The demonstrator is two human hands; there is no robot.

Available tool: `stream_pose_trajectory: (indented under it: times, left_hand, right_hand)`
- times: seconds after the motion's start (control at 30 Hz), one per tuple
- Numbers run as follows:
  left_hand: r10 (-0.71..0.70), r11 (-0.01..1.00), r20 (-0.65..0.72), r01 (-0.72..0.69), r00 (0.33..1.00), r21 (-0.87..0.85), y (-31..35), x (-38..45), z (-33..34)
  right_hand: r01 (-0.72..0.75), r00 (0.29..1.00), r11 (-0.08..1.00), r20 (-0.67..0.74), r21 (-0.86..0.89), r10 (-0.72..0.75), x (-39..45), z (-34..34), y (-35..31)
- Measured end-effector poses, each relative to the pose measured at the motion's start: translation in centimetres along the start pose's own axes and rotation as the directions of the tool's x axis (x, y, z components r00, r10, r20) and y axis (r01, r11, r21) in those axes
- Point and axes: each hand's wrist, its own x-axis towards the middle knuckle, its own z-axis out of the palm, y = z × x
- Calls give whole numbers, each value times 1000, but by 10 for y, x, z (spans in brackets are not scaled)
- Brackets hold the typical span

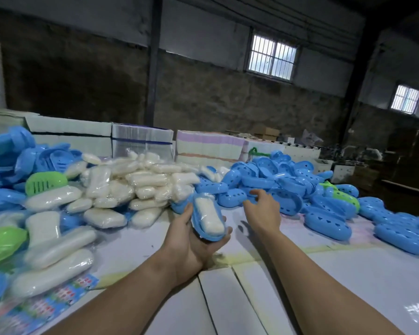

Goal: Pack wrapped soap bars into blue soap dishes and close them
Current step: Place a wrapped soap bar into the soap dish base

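Note:
My left hand (191, 240) holds an open blue soap dish half (198, 228) with a white wrapped soap bar (209, 217) lying in it, above the table's middle. My right hand (264, 209) reaches forward with fingers spread and nothing in it, just short of a heap of blue perforated dish parts (288, 184). A pile of wrapped soap bars (131, 187) lies to the left of centre.
More blue dishes (7, 165) and two green ones (45, 182) are stacked at the left. Loose soap bars (56, 259) spread along the left edge. White boxes (70, 131) line the back of the white table (240, 298). Blue dish parts (397, 235) extend to the right.

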Motion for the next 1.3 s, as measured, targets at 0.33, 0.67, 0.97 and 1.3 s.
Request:
stream_pose_trajectory:
  times: [0.33, 0.67, 0.97, 1.3]
  left_hand:
    - [16, 985, 73, -28, 997, 173, -5, 3, -7]
    - [35, 980, 86, -51, 996, 190, -5, 5, -10]
    - [37, 981, 60, -48, 998, 188, -5, 6, -7]
    - [48, 976, 42, -56, 998, 209, -6, 9, -5]
  right_hand:
    - [-311, 928, 704, -44, -639, 370, 20, -44, 68]
    - [-20, 980, 790, 146, -613, 138, 19, -39, 43]
    - [28, 994, 867, 104, -498, 28, 17, -27, 37]
    - [-21, 998, 771, 34, -637, 55, 32, -28, 29]
